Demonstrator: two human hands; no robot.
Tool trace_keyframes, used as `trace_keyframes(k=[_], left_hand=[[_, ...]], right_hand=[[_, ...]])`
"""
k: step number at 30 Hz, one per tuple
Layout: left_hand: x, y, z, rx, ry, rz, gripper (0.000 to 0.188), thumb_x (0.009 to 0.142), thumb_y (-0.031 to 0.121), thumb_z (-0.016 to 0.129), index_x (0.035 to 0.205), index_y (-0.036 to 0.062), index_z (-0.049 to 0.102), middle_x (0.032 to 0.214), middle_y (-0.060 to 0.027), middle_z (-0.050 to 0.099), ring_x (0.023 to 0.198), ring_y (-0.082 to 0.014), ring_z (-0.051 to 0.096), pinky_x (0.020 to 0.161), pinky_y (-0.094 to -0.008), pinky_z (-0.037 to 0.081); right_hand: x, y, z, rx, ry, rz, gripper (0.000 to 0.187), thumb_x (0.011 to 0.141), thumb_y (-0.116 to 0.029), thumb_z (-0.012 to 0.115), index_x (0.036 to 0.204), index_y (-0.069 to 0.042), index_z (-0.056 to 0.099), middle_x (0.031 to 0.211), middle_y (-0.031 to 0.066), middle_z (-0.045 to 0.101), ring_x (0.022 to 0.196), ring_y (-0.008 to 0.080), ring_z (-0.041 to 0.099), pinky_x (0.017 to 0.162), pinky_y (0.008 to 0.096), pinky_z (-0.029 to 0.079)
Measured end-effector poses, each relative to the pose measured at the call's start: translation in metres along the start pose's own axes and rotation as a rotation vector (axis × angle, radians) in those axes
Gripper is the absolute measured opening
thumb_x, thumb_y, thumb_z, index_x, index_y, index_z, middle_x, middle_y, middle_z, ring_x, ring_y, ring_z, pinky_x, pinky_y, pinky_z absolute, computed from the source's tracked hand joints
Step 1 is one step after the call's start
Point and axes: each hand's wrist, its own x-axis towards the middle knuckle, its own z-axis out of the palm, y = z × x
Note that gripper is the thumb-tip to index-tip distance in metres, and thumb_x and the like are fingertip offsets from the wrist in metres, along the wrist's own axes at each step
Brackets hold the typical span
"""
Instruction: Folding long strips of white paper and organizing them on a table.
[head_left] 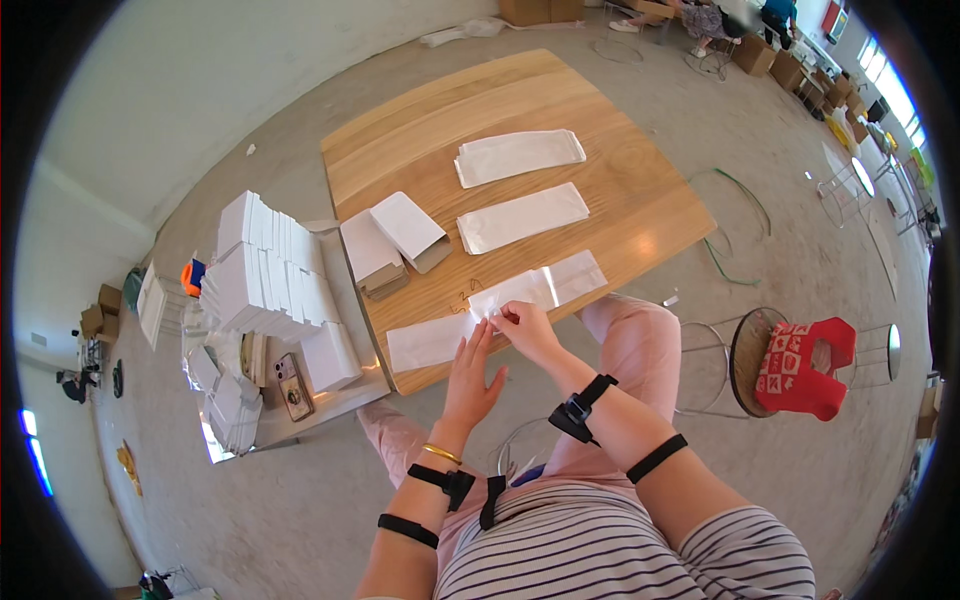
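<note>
At the near edge of the wooden table, a glossy white plastic sleeve and a matte white strip lie end to end, meeting under my fingers. My left hand has its fingers stretched out, tips resting where the two meet, thumb apart. The fingers of my right hand are pinched together on the near left end of the sleeve; the exact grip is partly hidden. Farther back lie a middle stack of flat white sleeves and a far stack of sleeves.
White boxes sit on the wooden table at its left. A lower side table holds piled white boxes and a phone. To the right, a red bag rests on a round stool. People sit far back right.
</note>
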Motion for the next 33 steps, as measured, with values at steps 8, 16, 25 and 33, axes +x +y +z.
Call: trace_keyframes(k=[8,16,25,33], left_hand=[[-0.012,-0.009,-0.005,0.05,0.07,0.005,0.061,0.086,0.011,0.067,0.144,0.0157,0.049,0.155,-0.0191,0.034,0.141,-0.0407,0.035,0.117,-0.0529,0.027],[-0.017,-0.008,0.0,0.127,0.001,0.016,0.06,0.089,0.014,0.064,0.146,0.0155,0.046,0.156,-0.0164,0.032,0.143,-0.0405,0.032,0.118,-0.0526,0.024],[-0.015,-0.009,0.004,0.022,0.06,-0.03,0.056,0.088,0.01,0.064,0.141,0.0091,0.048,0.154,-0.0172,0.035,0.142,-0.0403,0.032,0.119,-0.0502,0.025],[-0.011,-0.004,0.001,0.072,0.087,-0.018,0.053,0.088,0.012,0.064,0.139,0.0091,0.05,0.153,-0.0181,0.036,0.142,-0.0395,0.033,0.117,-0.0506,0.026]], right_hand=[[0.004,-0.005,-0.001,-0.198,0.011,0.049,0.032,0.082,-0.029,0.076,0.08,0.001,0.064,0.069,0.0138,0.064,0.063,0.0267,0.062,0.06,0.0389,0.048],[0.01,-0.004,0.001,-0.259,0.013,0.027,0.041,0.08,-0.035,0.079,0.072,-0.001,0.056,0.067,0.0142,0.062,0.062,0.0293,0.06,0.058,0.0409,0.047],[0.017,0.003,-0.007,-0.106,-0.068,0.074,0.038,0.084,-0.035,0.075,0.074,-0.001,0.06,0.068,0.0144,0.063,0.064,0.0274,0.063,0.058,0.0398,0.047],[0.018,-0.007,-0.01,-0.23,-0.018,-0.029,0.041,0.082,-0.035,0.077,0.073,0.001,0.061,0.066,0.0141,0.063,0.061,0.0265,0.06,0.058,0.0385,0.047]])
